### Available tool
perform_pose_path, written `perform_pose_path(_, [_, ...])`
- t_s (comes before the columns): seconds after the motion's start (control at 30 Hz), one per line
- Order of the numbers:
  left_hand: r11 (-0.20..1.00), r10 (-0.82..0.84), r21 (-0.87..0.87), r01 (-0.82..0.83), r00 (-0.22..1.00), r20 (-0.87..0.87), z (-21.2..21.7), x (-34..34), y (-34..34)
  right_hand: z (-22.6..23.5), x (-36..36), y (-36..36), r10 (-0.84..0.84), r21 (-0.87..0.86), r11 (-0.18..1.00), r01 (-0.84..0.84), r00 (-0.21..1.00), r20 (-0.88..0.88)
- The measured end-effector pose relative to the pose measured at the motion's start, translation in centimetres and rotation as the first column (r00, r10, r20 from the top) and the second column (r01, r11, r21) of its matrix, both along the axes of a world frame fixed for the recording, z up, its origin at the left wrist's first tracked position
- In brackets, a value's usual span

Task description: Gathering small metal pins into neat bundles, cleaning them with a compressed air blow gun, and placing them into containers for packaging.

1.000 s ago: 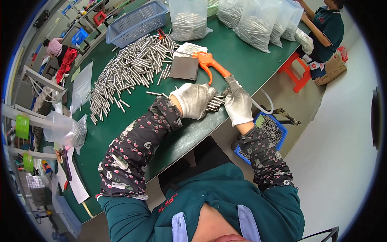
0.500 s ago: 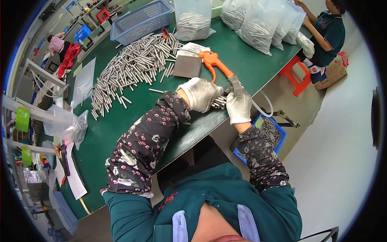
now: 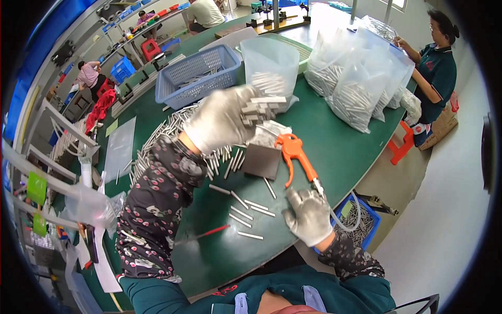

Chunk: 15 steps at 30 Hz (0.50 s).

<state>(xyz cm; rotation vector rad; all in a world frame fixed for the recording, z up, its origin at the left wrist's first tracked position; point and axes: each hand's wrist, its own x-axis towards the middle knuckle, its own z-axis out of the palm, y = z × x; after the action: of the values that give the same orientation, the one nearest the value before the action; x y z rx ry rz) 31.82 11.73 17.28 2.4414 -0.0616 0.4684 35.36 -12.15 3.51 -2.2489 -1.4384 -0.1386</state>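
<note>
My left hand (image 3: 225,118), in a white glove, is raised above the green table (image 3: 334,141) and grips a bundle of short metal rods (image 3: 261,107) right in front of an open clear plastic bag (image 3: 272,65). My right hand (image 3: 308,212), also gloved, rests with fingers spread on the table's near edge, beside the nozzle of an orange air blow gun (image 3: 295,154). A few loose rods (image 3: 246,212) lie between the hands. A large heap of rods (image 3: 167,136) spreads to the left.
A blue basket (image 3: 196,73) stands at the back, and several filled clear bags (image 3: 355,83) stand at the right. A dark square pad (image 3: 261,159) lies by the blow gun. A person (image 3: 436,63) stands at the far right; others sit at the back.
My left hand has lifted a bundle of rods off the table's near edge up toward the open bag. My right hand has let go and stays low on the table.
</note>
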Motion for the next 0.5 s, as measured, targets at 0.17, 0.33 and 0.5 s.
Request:
perform_pose_path(0.17, [0.976,0.146,-0.179,-0.122,0.981,0.130,4.1,8.9,8.8,0.3,1.0,-0.1,0.009,-0.079,0.997,-0.019,0.991,-0.132])
perform_pose_path(0.33, [0.970,0.240,-0.080,-0.231,0.961,0.140,1.6,20.4,20.4,0.7,2.2,0.6,0.070,-0.094,0.991,-0.092,0.974,-0.216])
perform_pose_path(0.5, [0.869,0.403,0.452,-0.204,0.821,-0.405,-1.0,28.3,16.9,0.9,2.7,0.7,0.012,-0.130,0.990,-0.058,0.946,-0.325])
